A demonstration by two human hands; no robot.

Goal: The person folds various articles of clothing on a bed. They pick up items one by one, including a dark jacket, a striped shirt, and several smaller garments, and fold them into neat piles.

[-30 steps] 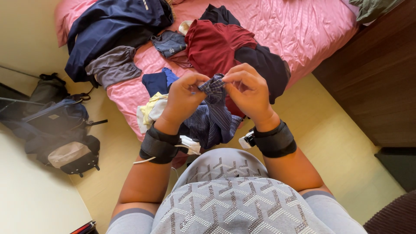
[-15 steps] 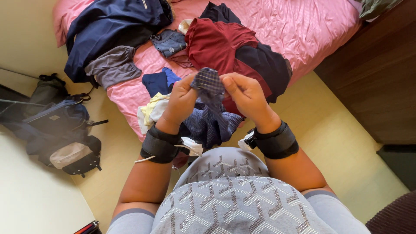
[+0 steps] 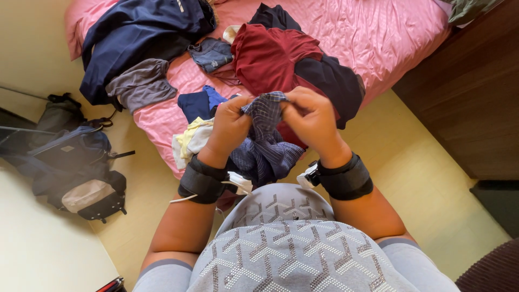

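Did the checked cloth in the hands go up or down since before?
Yes, slightly up. The checked cloth sat lower against the dark red garment on the bed earlier; now both hands hold its top edge higher over that garment.

Pink bed (image 3: 378,38), cream floor (image 3: 432,178) (sunlit), dark wood cabinet (image 3: 465,103).

Bed (image 3: 389,38), pink striped sheet — upper half of frame, running off the top edge. On it, left to right: navy jacket (image 3: 135,38), upper left; grey garment (image 3: 141,86) just below it, at the bed's edge; small blue-grey piece (image 3: 212,54), upper centre; maroon shirt (image 3: 270,57), centre; black garment (image 3: 330,81) overlapping the maroon one; blue cloth (image 3: 197,103) and pale yellow cloth (image 3: 190,138) at the near corner.

Floor (image 3: 421,178), cream — backpack (image 3: 75,167) at left, beside the bed.
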